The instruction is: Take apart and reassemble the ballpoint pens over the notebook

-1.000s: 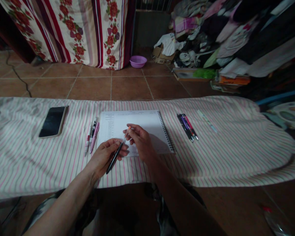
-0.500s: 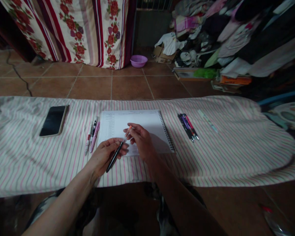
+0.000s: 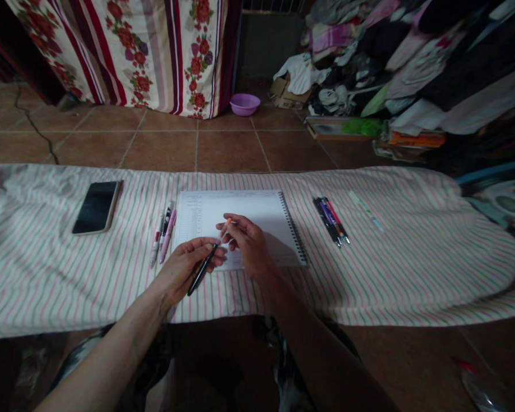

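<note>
1 black pen (image 3: 202, 272) is slanting from 7 to 1 o'clock across the near edge of the notebook (image 3: 253, 206). The left hand (image 3: 187, 262) is pinching its barrel; the right hand (image 3: 248, 241) is grasping the orange-tipped part (image 3: 226, 225) at its upper end. Both are blocking some of the page. At the notebook's 9 o'clock, 3 pens (image 3: 167, 236) and a phone (image 3: 95, 209) are lying; at 3 o'clock, a pen cluster (image 3: 331, 222).
</note>
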The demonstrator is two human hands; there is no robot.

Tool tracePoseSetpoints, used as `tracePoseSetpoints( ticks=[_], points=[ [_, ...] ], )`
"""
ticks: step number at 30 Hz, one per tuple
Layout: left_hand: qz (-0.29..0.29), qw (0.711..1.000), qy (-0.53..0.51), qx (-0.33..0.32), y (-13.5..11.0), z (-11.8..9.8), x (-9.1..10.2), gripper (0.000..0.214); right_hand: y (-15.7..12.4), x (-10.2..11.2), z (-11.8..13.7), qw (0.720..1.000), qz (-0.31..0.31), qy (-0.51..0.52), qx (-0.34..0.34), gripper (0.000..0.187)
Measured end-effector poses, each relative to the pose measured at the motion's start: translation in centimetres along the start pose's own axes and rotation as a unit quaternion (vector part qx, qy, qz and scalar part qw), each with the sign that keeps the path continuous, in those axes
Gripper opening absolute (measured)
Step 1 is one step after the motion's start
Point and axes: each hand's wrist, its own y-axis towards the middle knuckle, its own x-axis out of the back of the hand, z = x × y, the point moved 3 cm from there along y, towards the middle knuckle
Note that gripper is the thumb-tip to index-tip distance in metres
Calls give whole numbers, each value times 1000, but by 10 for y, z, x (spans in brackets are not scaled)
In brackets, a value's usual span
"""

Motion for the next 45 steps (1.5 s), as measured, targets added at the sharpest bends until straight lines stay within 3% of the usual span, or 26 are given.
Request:
tracePoseSetpoints(
  ticks=[14, 26, 45],
  points=[
    [18, 1000, 14, -16, 5, 5, 2, 13, -1, -2, 1, 1000, 16, -7, -7, 24],
    [-21, 999, 17, -30, 7, 4, -1, 14, -3, -5, 1, 999, 32, -7, -5, 28],
    [-32, 998, 39, -28, 8, 4, -1, 12, -3, -7, -3, 1000, 1, 28, 0, 20]
  ],
)
